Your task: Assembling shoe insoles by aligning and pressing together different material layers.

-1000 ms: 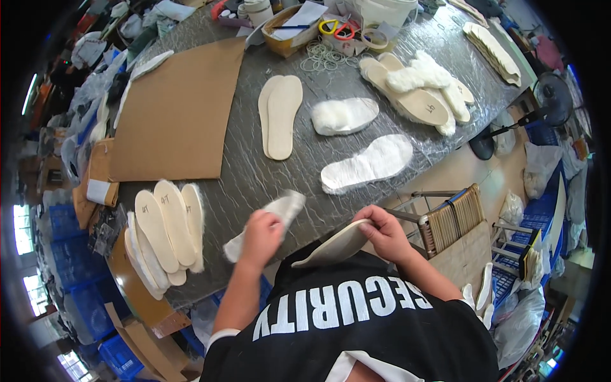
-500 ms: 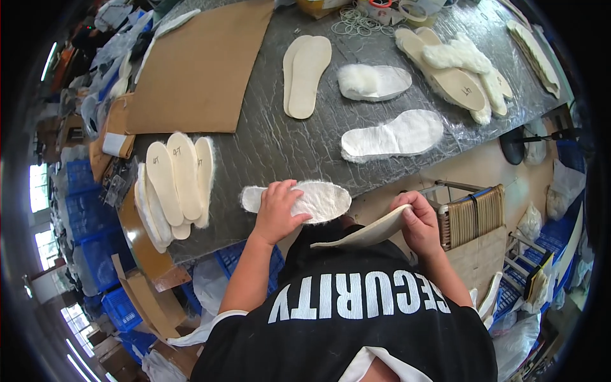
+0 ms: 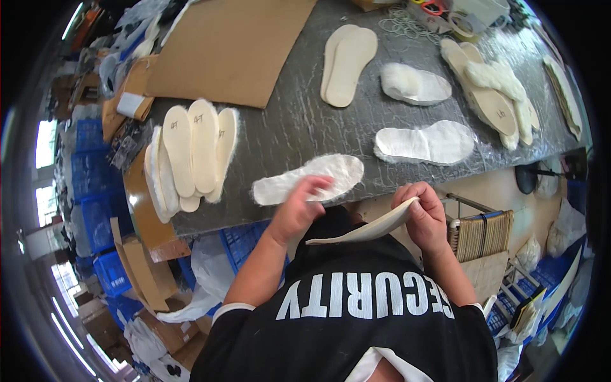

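My right hand (image 3: 425, 216) pinches the end of a cream insole (image 3: 369, 230), held edge-on in front of my body. My left hand (image 3: 299, 209), blurred by motion, is over the near edge of a white fleecy insole (image 3: 344, 172) on the table; its fingers look apart with nothing in them, and whether they touch the insole I cannot tell. Another white insole (image 3: 439, 142) lies to the right, and behind it is a white one with a fluffy end (image 3: 417, 84). Two stacked cream insoles (image 3: 349, 67) rest farther back.
Several cream insoles with handwritten marks (image 3: 203, 149) lie fanned at the table's left. More insoles (image 3: 487, 95) are piled at the right. A cardboard sheet (image 3: 229, 51) covers the back left, and rubber bands (image 3: 407, 22) lie at the back. A woven stool (image 3: 480, 232) stands below the table.
My left hand has come off the middle of the white fleecy insole toward me. That insole now lies more slanted. My right hand keeps its pinch on the cream insole. The view has shifted.
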`<control>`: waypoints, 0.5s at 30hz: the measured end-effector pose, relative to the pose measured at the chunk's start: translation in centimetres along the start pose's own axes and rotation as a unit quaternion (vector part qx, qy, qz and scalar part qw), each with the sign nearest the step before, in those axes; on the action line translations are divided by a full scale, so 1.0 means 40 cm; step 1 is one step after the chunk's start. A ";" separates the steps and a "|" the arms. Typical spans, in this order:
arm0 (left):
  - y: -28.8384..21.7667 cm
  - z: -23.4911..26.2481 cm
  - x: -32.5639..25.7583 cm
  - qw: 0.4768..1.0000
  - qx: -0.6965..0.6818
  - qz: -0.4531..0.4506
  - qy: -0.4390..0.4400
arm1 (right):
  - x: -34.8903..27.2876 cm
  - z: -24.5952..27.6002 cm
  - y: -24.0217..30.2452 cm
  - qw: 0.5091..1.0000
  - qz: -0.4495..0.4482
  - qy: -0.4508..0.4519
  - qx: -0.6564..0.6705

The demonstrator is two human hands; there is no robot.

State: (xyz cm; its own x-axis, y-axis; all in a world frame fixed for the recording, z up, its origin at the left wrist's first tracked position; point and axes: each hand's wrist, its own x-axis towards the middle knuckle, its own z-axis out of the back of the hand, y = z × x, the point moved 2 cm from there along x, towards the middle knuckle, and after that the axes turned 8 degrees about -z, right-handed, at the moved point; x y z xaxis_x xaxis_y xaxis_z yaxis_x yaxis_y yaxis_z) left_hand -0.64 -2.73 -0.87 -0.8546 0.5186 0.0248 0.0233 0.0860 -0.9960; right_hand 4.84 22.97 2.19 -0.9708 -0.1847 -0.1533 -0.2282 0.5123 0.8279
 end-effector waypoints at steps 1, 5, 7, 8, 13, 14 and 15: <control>0.007 -0.048 -0.005 0.980 -0.177 0.028 0.084 | 0.013 -0.015 -0.003 1.000 0.010 0.003 0.000; -0.042 -0.106 -0.013 0.922 -0.264 0.176 0.220 | 0.043 -0.024 -0.034 0.998 0.067 0.003 -0.008; -0.052 -0.092 -0.029 0.899 -0.269 0.237 0.251 | 0.048 -0.024 -0.048 0.998 0.058 0.018 -0.014; -0.049 -0.069 -0.041 0.911 -0.210 0.263 0.239 | 0.047 -0.021 -0.053 0.998 0.051 0.030 -0.021; -0.140 0.063 -0.077 0.936 0.286 0.107 0.172 | 0.034 0.031 -0.128 0.982 -0.170 -0.033 -0.080; -0.164 0.078 -0.080 0.933 0.314 0.122 0.130 | 0.032 0.046 -0.148 0.970 -0.220 -0.067 -0.077; -0.176 0.088 -0.080 0.926 0.341 0.136 0.088 | 0.028 0.059 -0.163 0.955 -0.270 -0.101 -0.073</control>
State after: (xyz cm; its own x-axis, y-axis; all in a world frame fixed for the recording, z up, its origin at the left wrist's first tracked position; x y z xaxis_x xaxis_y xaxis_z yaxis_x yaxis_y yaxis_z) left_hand 0.11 -8.00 5.74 -0.7662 0.5782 -0.2804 -0.1596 -0.5939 -0.7886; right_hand 5.05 21.41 -4.67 -0.7127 -0.2160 -0.6673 -0.7007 0.2634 0.6631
